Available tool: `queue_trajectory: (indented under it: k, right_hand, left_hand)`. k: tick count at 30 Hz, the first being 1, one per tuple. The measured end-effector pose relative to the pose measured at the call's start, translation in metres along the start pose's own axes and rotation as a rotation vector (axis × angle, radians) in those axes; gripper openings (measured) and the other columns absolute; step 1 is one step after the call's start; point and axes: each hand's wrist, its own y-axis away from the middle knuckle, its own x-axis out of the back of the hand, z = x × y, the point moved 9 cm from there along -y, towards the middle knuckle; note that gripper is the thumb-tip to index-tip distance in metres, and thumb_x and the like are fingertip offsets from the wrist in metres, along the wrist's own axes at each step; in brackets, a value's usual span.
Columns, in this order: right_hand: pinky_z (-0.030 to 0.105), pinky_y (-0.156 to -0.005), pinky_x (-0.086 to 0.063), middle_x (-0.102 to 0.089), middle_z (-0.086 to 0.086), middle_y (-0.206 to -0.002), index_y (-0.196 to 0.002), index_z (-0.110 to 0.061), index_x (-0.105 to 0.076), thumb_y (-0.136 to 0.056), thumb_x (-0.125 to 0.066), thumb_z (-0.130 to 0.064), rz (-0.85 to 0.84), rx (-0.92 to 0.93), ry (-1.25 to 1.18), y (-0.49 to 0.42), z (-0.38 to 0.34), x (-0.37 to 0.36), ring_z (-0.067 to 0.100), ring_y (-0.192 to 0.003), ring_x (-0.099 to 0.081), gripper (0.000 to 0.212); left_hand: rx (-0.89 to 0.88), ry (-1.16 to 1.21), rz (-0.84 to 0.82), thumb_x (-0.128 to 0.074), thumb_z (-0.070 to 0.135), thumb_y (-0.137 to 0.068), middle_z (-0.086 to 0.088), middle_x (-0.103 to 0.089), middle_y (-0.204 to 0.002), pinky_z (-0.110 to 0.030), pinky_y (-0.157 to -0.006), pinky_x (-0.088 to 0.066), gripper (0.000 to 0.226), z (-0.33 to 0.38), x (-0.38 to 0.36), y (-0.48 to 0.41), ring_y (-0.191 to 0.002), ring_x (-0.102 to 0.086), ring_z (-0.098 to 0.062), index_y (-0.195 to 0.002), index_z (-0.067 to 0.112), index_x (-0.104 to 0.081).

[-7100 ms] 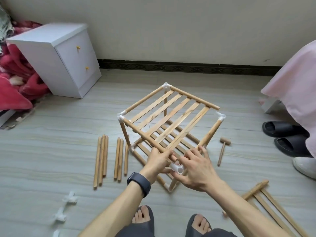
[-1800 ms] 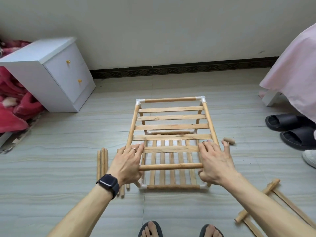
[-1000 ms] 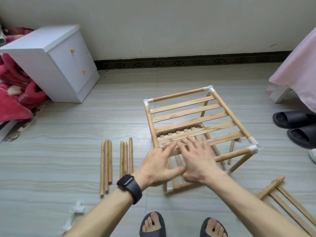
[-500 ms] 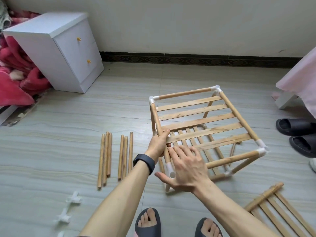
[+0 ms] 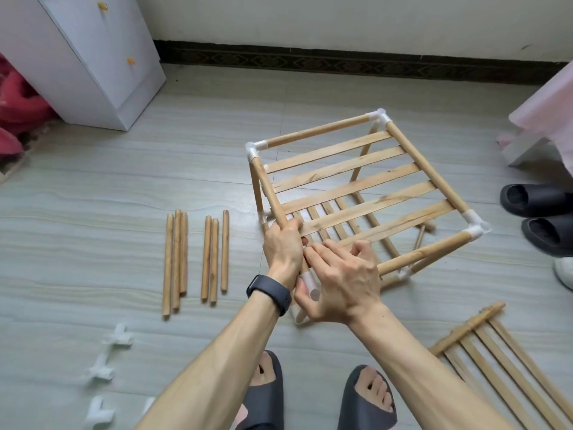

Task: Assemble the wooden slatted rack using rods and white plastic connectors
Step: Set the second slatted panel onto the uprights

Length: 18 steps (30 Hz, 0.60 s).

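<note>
Ahead of me an off-white wall [image 5: 310,17] meets the floor at a dark patterned skirting band [image 5: 310,58]. The pale grey, wood-grain tiled floor [image 5: 93,187] lies under soft, even light. To my left stands a white two-drawer cabinet with small yellow knobs [image 5: 93,72], a crumpled red blanket [image 5: 18,113] beside it. At my right hangs pink cloth [image 5: 548,100], with black slippers [image 5: 527,200] near it.

Rack [image 5: 356,181] pale matt wood; connectors [image 5: 474,226] smooth white plastic; floor [image 5: 93,212] satin tile.
</note>
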Motion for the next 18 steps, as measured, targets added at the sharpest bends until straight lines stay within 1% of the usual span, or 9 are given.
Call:
queue_trajectory:
  k: [3, 5, 8, 9, 11, 13, 15, 16, 18]
  right_hand:
    - [0.042, -0.075, -0.036, -0.069, -0.005, -0.085, -0.086, -0.017, -0.069, -0.075, -0.056, -0.045, -0.029, 0.001, -0.008, 0.002, 0.0, 0.0, 0.021, -0.088, -0.069, 0.033]
    - [0.044, -0.083, -0.039, -0.071, -0.006, -0.095, -0.092, -0.019, -0.07, -0.078, -0.057, -0.054, -0.126, -0.002, -0.016, -0.001, -0.003, -0.005, 0.019, -0.096, -0.067, 0.04]
    - [0.045, -0.1, -0.04, -0.066, -0.004, -0.124, -0.122, -0.02, -0.064, -0.082, -0.043, -0.084, -0.344, 0.017, -0.036, -0.001, -0.002, -0.019, 0.018, -0.118, -0.057, 0.078]
    - [0.045, -0.105, -0.038, -0.062, -0.003, -0.133, -0.132, -0.021, -0.059, -0.08, -0.039, -0.089, -0.375, 0.026, -0.053, 0.001, 0.003, -0.018, 0.018, -0.126, -0.052, 0.088]
    - [0.045, -0.112, -0.033, -0.053, -0.003, -0.145, -0.142, -0.025, -0.051, -0.08, -0.038, -0.092, -0.363, -0.018, -0.104, 0.008, 0.026, -0.006, 0.018, -0.137, -0.044, 0.092]
    - [0.047, -0.112, -0.034, -0.05, -0.001, -0.147, -0.14, -0.025, -0.053, -0.087, -0.039, -0.084, -0.267, -0.19, -0.141, 0.018, 0.072, 0.016, 0.02, -0.139, -0.042, 0.081]
    - [0.051, -0.11, -0.035, -0.048, 0.004, -0.147, -0.14, -0.02, -0.052, -0.092, -0.042, -0.071, -0.139, -0.496, -0.128, 0.028, 0.137, 0.038, 0.023, -0.137, -0.042, 0.071]
    - [0.052, -0.11, -0.033, -0.045, 0.006, -0.15, -0.144, -0.019, -0.048, -0.094, -0.042, -0.066, -0.131, -0.682, -0.166, 0.035, 0.17, 0.041, 0.026, -0.138, -0.04, 0.07]
    - [0.049, -0.111, -0.035, -0.048, 0.006, -0.151, -0.149, -0.019, -0.043, -0.1, -0.046, -0.057, -0.2, -0.972, -0.391, 0.046, 0.216, 0.03, 0.028, -0.136, -0.047, 0.062]
  left_hand:
    - [-0.018, -0.024, -0.011, -0.059, 0.028, -0.087, 0.004, -0.063, -0.055, -0.019, -0.044, -0.041, 0.018, -0.001, 0.002, 0.002, -0.04, -0.055, -0.003, -0.078, 0.013, -0.065]
    - [-0.039, -0.095, -0.06, -0.059, 0.027, -0.089, 0.001, -0.067, -0.06, -0.02, -0.048, -0.043, 0.02, 0.004, 0.007, -0.005, -0.044, -0.059, -0.003, -0.078, 0.013, -0.066]
    - [-0.083, -0.32, -0.198, -0.058, 0.03, -0.091, -0.002, -0.072, -0.064, -0.035, -0.059, -0.056, 0.028, 0.016, 0.01, -0.025, -0.061, -0.069, -0.019, -0.074, 0.011, -0.07]
    - [-0.097, -0.397, -0.233, -0.057, 0.036, -0.092, -0.002, -0.072, -0.065, -0.037, -0.059, -0.058, 0.033, 0.021, 0.013, -0.031, -0.065, -0.069, -0.025, -0.073, 0.013, -0.069]
    - [-0.124, -0.527, -0.232, -0.052, 0.053, -0.096, 0.001, -0.074, -0.07, -0.03, -0.054, -0.055, 0.044, 0.034, 0.024, -0.042, -0.069, -0.069, -0.024, -0.079, 0.016, -0.068]
    - [-0.147, -0.596, -0.155, -0.044, 0.065, -0.096, -0.001, -0.073, -0.082, -0.029, -0.056, -0.055, 0.053, 0.045, 0.041, -0.047, -0.077, -0.068, -0.021, -0.091, 0.017, -0.064]
    - [-0.152, -0.593, -0.071, -0.04, 0.067, -0.095, -0.004, -0.07, -0.094, -0.037, -0.072, -0.057, 0.055, 0.048, 0.054, -0.043, -0.086, -0.066, -0.025, -0.101, 0.015, -0.059]
    - [-0.148, -0.573, -0.058, -0.04, 0.066, -0.096, -0.004, -0.068, -0.098, -0.037, -0.073, -0.054, 0.056, 0.045, 0.055, -0.037, -0.087, -0.065, -0.023, -0.109, 0.014, -0.057]
    - [-0.13, -0.518, -0.085, -0.04, 0.06, -0.098, 0.003, -0.064, -0.098, -0.029, -0.062, -0.044, 0.059, 0.032, 0.048, -0.018, -0.077, -0.064, -0.013, -0.134, 0.014, -0.045]
